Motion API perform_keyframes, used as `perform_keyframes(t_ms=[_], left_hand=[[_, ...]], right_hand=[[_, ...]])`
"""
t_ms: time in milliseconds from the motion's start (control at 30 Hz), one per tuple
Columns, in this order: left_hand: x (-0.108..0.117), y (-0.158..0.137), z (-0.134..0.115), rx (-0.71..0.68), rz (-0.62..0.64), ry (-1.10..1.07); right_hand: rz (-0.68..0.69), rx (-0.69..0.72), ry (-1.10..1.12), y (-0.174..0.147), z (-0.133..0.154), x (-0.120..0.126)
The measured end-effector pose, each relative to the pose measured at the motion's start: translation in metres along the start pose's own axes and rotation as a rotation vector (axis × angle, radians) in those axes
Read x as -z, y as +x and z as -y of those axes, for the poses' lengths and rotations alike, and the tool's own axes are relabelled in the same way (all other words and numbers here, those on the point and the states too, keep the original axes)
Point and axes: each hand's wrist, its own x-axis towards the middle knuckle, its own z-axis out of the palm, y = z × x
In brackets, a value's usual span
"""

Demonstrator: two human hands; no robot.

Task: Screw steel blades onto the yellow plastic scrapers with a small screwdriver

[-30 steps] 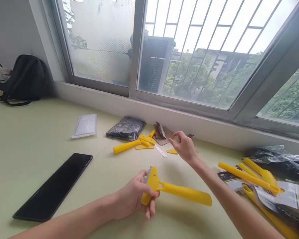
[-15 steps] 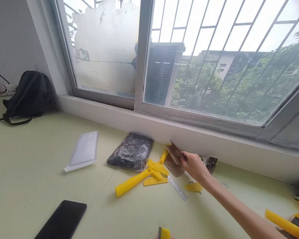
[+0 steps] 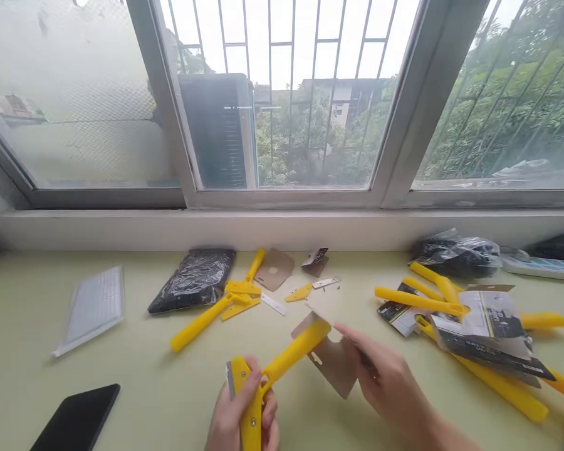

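Note:
My left hand is closed around the head of a yellow scraper, whose grey blade edge and screws show. Its handle points up and right, and the end overlaps a bent brown cardboard packaging card. With fingers pinched, my right hand grips this card at its right side. Whether the handle passes through the card is unclear. Beyond my hands lie more yellow scraper parts, a loose blade, a small yellow plate and another blade with tiny screws beside it.
Packaged yellow scrapers are heaped at the right. Along the window side are a black plastic-wrapped packet, a flat brown card and a clear bag with dark contents. A white wrapped packet and a black phone lie left.
The view has swung right. My right hand has drawn back from near the wall with the card, bringing it to the scraper handle. My left hand and scraper have come further into view.

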Motion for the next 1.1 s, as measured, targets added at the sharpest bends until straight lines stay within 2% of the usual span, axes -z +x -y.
perform_keyframes(t_ms=[67, 133, 267, 400, 567, 767, 833, 900, 1033, 1100], left_hand=[[-0.021, 0.0, 0.004, -0.007, 0.01, 0.03], [-0.037, 0.004, 0.007, 0.009, 0.055, 0.058], [-0.054, 0.014, 0.013, 0.053, 0.084, 0.065], [-0.057, 0.018, 0.016, 0.069, 0.087, 0.09], [-0.059, 0.03, 0.018, 0.104, 0.13, 0.074], [-0.054, 0.042, 0.015, 0.122, 0.175, 0.145], [-0.051, 0.042, 0.013, 0.138, 0.196, 0.178], [-0.05, 0.041, 0.013, 0.142, 0.202, 0.21], [-0.057, 0.038, 0.018, 0.062, 0.165, 0.243], [-0.061, 0.038, 0.02, 0.043, 0.137, 0.26]], right_hand=[[0.012, 0.036, 0.026, -0.009, 0.006, 0.001], [-0.029, 0.012, -0.017, -0.012, 0.004, 0.005], [-0.092, -0.082, -0.151, -0.013, -0.015, 0.019], [-0.097, -0.145, -0.226, -0.015, -0.024, 0.022], [-0.125, -0.163, -0.251, -0.019, -0.012, 0.009], [-0.258, -0.38, -0.173, -0.009, 0.004, 0.009], [-0.281, -0.395, -0.13, -0.005, 0.015, 0.01], [-0.248, -0.362, -0.095, -0.003, 0.032, 0.007], [-0.033, -0.265, 0.044, -0.007, 0.069, -0.015], [0.015, -0.189, 0.072, -0.012, 0.078, -0.026]])
